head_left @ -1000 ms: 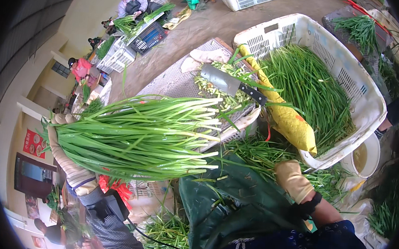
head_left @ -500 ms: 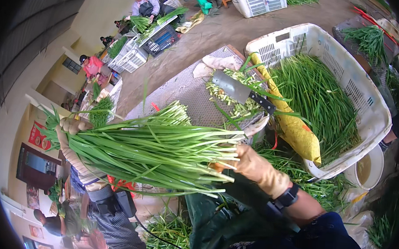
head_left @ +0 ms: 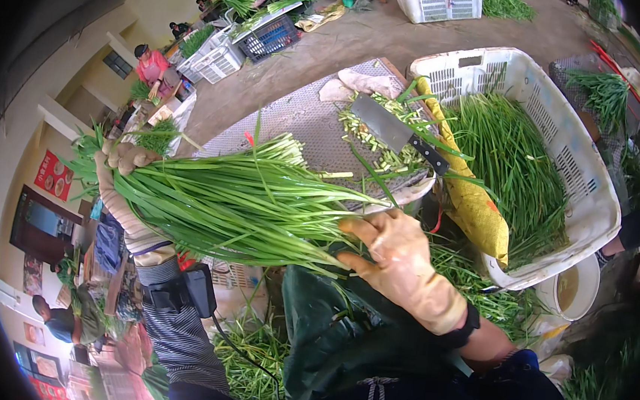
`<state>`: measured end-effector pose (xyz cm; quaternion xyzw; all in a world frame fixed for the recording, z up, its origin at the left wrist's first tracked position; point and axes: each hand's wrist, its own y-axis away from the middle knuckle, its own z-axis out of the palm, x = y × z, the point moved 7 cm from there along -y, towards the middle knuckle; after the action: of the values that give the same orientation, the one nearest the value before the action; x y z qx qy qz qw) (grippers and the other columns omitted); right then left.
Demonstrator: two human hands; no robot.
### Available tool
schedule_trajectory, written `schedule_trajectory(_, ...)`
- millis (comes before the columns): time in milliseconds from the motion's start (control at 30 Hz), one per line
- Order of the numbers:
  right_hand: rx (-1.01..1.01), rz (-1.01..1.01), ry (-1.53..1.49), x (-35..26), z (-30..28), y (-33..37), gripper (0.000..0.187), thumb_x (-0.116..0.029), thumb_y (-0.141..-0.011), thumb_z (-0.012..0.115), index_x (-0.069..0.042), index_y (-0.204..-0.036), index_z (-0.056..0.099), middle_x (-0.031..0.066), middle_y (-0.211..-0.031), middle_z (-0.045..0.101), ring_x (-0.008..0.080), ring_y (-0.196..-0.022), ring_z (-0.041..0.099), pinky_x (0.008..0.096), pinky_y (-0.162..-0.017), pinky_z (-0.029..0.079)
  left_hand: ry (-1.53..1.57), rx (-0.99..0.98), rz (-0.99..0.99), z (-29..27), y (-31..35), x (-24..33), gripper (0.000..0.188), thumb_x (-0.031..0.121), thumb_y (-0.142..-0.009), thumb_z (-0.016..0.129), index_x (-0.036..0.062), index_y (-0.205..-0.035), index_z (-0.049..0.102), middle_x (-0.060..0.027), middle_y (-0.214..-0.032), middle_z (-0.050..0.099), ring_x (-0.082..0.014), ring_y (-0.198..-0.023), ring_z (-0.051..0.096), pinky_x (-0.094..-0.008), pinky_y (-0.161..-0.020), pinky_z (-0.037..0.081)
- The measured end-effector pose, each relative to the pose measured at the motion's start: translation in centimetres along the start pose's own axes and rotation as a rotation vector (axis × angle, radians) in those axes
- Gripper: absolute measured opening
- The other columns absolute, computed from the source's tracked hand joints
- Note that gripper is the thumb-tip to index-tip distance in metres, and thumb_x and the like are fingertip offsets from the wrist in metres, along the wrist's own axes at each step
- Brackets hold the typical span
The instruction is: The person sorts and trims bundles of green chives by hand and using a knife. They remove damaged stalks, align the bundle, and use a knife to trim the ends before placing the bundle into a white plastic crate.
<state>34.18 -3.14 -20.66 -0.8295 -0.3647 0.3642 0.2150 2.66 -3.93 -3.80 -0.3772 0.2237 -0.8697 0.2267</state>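
A large bunch of garlic chives [head_left: 237, 205], long green leaves with pale cut ends, lies across the air before me. My left hand [head_left: 126, 158], in a pale glove, is closed round its leafy end. At the pale ends, my right hand [head_left: 409, 263], in a tan rubber glove, has thumb and fingers closing on some stalks; their exact grip is partly hidden. Behind the bunch, more pale stalk ends [head_left: 283, 148] lie on the patterned table [head_left: 266, 120]. A cleaver [head_left: 382, 122] with a black handle rests there on chopped stalk pieces [head_left: 373, 148].
A white plastic crate [head_left: 589, 221] full of green leaves stands at the right, a yellow sack [head_left: 476, 220] over its near rim. Beside it is a white bucket [head_left: 588, 285]. Loose trimmings [head_left: 247, 367] cover the floor. Other people work at the far left beside crates [head_left: 218, 60].
My right hand has shifted slightly up and right, its fingers more spread along the stalk ends. The bunch has risen a little and its ends are drawn closer together. My view has tilted slightly.
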Motion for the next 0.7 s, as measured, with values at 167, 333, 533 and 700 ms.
schedule_trajectory(167, -0.015, -0.009, -0.041, -0.2, 2.7, -1.5, 0.023, -0.031, -0.085, 0.076, -0.015, -0.099, 0.069, 0.0074, -0.084, 0.067, 0.0294, -0.081, 0.067, 0.0424, -0.07, 0.054, 0.02, -0.053, -0.051, 0.5, 0.0, -0.4, 0.016, 0.024, -0.108, 0.054, 0.0111, -0.1, 0.053, 0.0032, -0.083, 0.05, -0.0127, -0.073, 0.049, -0.0349, -0.082, 0.047)
schedule_trajectory(333, 0.081, -0.013, -0.351, 2.6, 2.9, 2.5, 0.012, -0.019, -0.087, 0.075, -0.009, -0.092, 0.072, 0.0084, -0.085, 0.071, 0.0294, -0.075, 0.068, 0.0389, -0.065, 0.055, 0.033, -0.043, -0.065, 0.0, 0.2, 0.4, 0.014, 0.025, -0.108, 0.054, 0.0119, -0.103, 0.053, 0.0043, -0.085, 0.05, -0.0129, -0.075, 0.05, -0.0374, -0.085, 0.047)
schedule_trajectory(533, -0.819, 0.414, 0.323, 12.3, 6.5, 13.7, 0.019, -0.024, -0.099, 0.063, -0.012, -0.103, 0.077, 0.0086, -0.108, 0.078, 0.0284, -0.091, 0.074, 0.0393, -0.073, 0.058, 0.019, -0.095, -0.078, -0.4, 0.0, 3.0, 0.009, 0.022, -0.107, 0.055, 0.014, -0.104, 0.052, 0.0054, -0.087, 0.048, -0.0119, -0.078, 0.048, -0.0368, -0.087, 0.046)
schedule_trajectory(700, -0.466, 0.354, 0.159, 8.6, 3.0, 10.4, 0.025, -0.029, -0.092, 0.07, -0.015, -0.112, 0.077, 0.0112, -0.087, 0.074, 0.0319, -0.084, 0.072, 0.0461, -0.077, 0.057, -0.029, -0.102, -0.016, -0.2, 0.0, 4.0, 0.008, 0.019, -0.107, 0.054, 0.0127, -0.102, 0.052, 0.0039, -0.083, 0.048, -0.0116, -0.074, 0.047, -0.0328, -0.083, 0.048)
